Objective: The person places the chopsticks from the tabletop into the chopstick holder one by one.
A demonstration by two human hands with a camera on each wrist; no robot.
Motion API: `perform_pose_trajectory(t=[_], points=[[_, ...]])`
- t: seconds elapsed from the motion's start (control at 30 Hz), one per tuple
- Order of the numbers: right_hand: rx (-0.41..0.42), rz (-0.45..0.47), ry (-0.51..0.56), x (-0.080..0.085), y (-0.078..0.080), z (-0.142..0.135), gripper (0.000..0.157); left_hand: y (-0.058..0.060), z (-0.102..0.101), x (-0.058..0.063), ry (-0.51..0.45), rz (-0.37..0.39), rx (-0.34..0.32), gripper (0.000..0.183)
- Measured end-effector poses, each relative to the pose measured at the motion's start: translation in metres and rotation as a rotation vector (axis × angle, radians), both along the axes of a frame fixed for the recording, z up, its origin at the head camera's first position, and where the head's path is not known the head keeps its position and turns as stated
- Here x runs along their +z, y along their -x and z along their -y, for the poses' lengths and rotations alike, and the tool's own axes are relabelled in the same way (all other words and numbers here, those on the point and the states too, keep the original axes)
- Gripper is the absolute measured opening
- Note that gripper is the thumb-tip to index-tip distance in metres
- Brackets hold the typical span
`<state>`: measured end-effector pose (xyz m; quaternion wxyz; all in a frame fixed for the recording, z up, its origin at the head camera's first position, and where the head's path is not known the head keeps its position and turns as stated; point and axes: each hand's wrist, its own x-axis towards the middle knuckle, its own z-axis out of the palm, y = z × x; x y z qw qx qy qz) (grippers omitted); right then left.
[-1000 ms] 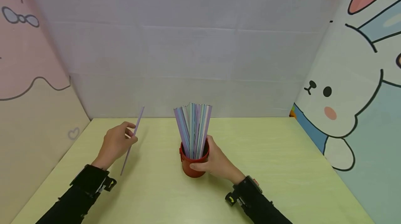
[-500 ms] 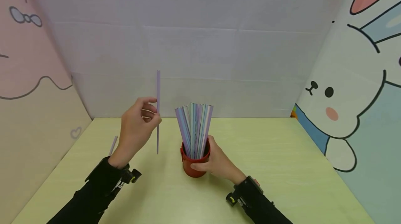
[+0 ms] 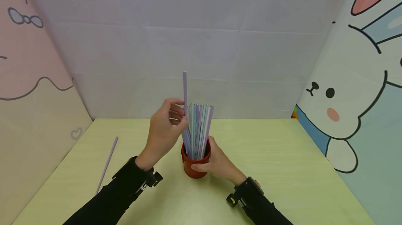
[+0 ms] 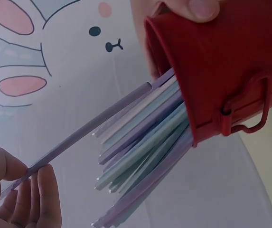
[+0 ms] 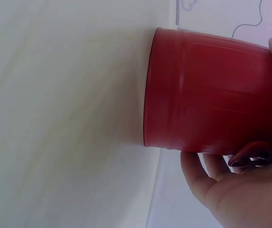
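A purple straw [image 3: 185,87] is pinched upright between the thumb and fingers of my left hand [image 3: 166,123], beside the bunch in the bucket. In the left wrist view the lower end of this straw [image 4: 98,122] lies close to the bucket's mouth, outside the rim. My right hand [image 3: 220,160] grips the small red bucket [image 3: 192,169] from its right side, thumb across the front. Several pastel straws [image 3: 198,130] in purple, blue, green and white stand in it. The right wrist view shows the bucket wall [image 5: 221,95] with fingers curled under it.
Another purple straw [image 3: 108,164] lies on the pale yellow table [image 3: 267,162] at the left, its near end by the left sleeve. A white wall sheet [image 3: 188,43] closes off the back, and printed panels [image 3: 345,113] stand at the sides.
My left hand has carried the purple straw rightward and turned it from slanted to upright, beside the bucket. The straw lying at the left has come into view. My right hand stays on the bucket.
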<state>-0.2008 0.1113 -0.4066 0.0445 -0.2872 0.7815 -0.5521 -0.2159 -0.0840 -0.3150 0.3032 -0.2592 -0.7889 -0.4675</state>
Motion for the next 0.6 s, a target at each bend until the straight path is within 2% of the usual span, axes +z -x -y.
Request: perform_pose_trajectory(t=[0.3, 0.6], points=[[0.02, -0.005, 0.015, 0.001, -0.001, -0.001, 0.088, 0.003, -0.017, -0.033, 0.035, 0.07, -0.049, 0.038], [0.026, -0.02, 0.019, 0.001, -0.002, 0.0, 0.086, -0.001, -0.025, -0.054, 0.074, 0.155, -0.016, 0.036]])
